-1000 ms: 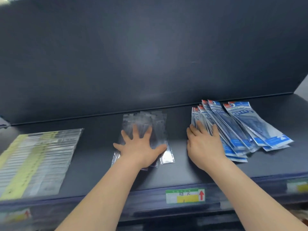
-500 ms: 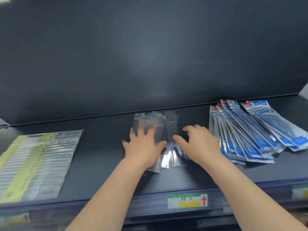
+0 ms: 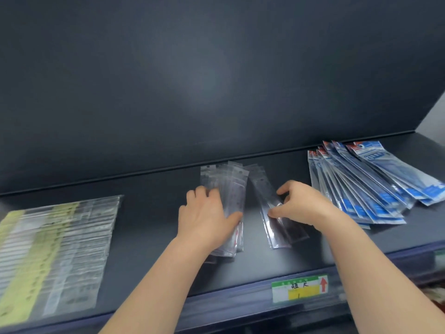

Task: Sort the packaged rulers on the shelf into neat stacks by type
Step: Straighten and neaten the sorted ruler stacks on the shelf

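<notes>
Clear-sleeved rulers lie in two lots at the middle of a dark shelf point(image 3: 149, 227), sleeves pointing toward the back panel point(image 3: 216, 80). The larger stack point(image 3: 234, 189) sits squarely, its hang-hole tabs fanned slightly at the far end. A person's left hand point(image 3: 207, 220) grips it from above: the fingers are curled down at the stack's left edge, close together, while the thumb stretches across the top sleeve to its right side.

Just beside it, apart by a narrow strip of bare shelf, a smaller bunch point(image 3: 277, 233) of the same clear sleeves lies tilted, its far end leaning left. The right hand point(image 3: 303, 206) pinches this bunch near its middle, thumb low and forefinger bent over the top, the other fingers tucked behind; how many sleeves it holds cannot be told.

Further right, blue-packaged rulers point(image 3: 375, 186) are spread in a loose fan, touching the right wrist's far side. Well to the left, a wide overlapping row of yellow-striped packets point(image 3: 55, 249) lies flat, blurred. On the shelf's front rail, below the right forearm, sits a green, white and yellow price label point(image 3: 299, 289) with a red arrow.
</notes>
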